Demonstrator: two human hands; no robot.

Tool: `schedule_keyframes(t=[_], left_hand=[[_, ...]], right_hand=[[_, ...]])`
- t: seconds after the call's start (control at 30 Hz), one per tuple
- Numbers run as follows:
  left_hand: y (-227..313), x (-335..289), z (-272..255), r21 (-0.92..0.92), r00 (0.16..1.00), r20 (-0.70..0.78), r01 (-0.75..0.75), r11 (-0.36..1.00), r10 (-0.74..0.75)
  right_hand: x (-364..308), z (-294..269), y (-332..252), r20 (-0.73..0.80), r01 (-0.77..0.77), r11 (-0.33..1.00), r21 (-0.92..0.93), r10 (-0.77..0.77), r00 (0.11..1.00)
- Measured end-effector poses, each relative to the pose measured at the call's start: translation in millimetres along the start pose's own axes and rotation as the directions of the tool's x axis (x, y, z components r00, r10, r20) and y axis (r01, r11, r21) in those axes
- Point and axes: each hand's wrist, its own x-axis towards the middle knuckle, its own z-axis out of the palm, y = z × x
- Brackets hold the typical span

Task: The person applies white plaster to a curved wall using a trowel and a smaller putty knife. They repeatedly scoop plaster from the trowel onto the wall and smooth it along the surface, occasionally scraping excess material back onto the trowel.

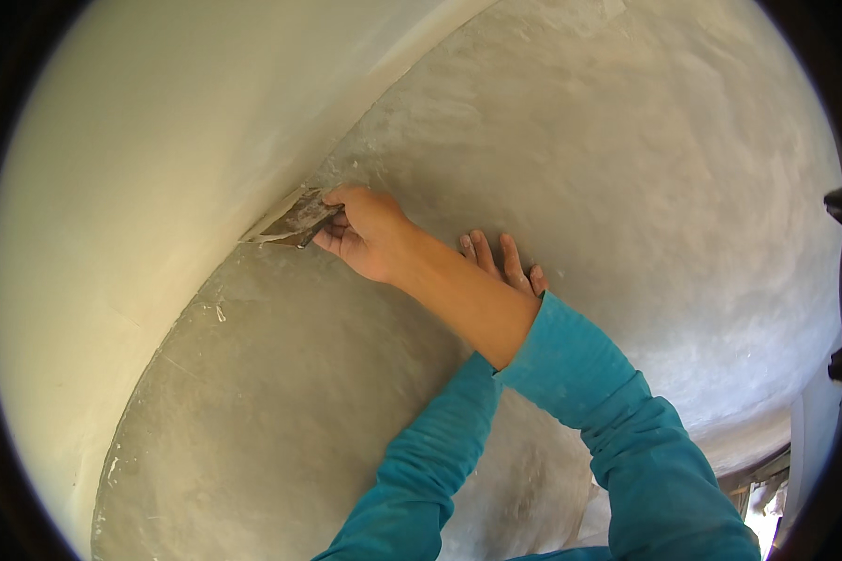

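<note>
A rolled-up teal sleeve [617, 411] covered the right upper forearm and lay nearest, crossing over a second teal sleeve [430, 458] on the left arm. Beyond the crossing, the left hand [510, 271] lay palm down on a broad, mottled grey-beige surface [702, 122] of plaster-like finish, its fingers slightly apart and holding nothing in view; the right forearm hid part of it.

Farther out, the right hand [367, 234] had its fingers clamped on a flat, thin scraper-like plate [295, 217], the thumb along the upper side and the other fingers curled below. The plate sat at the dark, curved seam [162, 348] where the grey surface met a smooth cream-coloured wall [159, 122], its tip pointing left along that line. It looked worn and dirty, smeared with pale and brown residue, with a dark strip near the fingers.

The work seemed partway through: most of the grey surface looked evenly spread, though cloudy and streaked, while the seam carried rough spots. A small white flake [221, 313] lay near it, and white specks [112, 467] dotted its lower end, so that edge appeared unfinished. How much was left could not be told.
</note>
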Motion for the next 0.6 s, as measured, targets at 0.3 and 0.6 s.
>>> schedule_keyframes(t=[0.3,0.6], left_hand=[[-1,-5,47,-0.195,0.986,-0.136,0.073,0.978,-0.101],[-5,-6,59,-0.19,0.96,-0.279,-0.046,0.981,-0.009]], right_hand=[[-37,-16,-89,0.025,0.21,0.95,0.232,-0.222,0.975],[-130,-34,-195,0.39,0.191,0.878,0.439,-0.378,0.84]])
